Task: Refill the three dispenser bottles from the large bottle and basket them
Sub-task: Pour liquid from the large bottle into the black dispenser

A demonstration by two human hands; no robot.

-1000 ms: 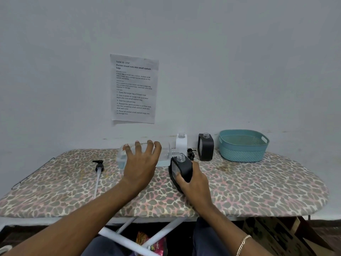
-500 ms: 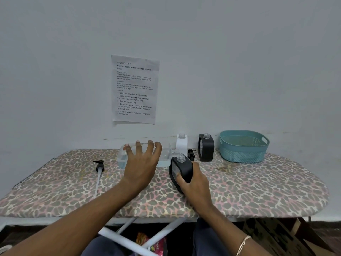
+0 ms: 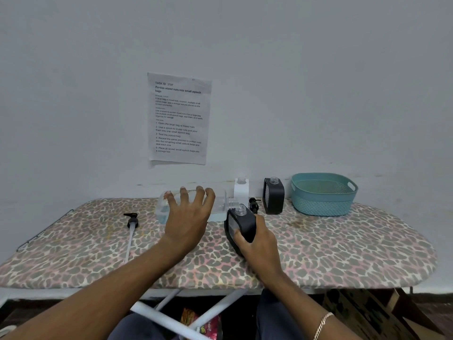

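- My left hand (image 3: 187,222) is spread wide, fingers apart, on the large clear plastic bottle (image 3: 220,205) lying on its side.
- My right hand (image 3: 259,244) is clamped round the black square dispenser bottle (image 3: 241,223), tilted, its open neck at that bottle's mouth.
- Beyond my right hand: white square dispenser bottle (image 3: 241,190), second black dispenser bottle (image 3: 274,200), teal plastic basket (image 3: 323,203).

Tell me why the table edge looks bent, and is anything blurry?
Head view: the wide lens likely bows the ironing board; light is soft, shadows faint; the smallest print on the notice blurs; the clear large bottle barely stands out.
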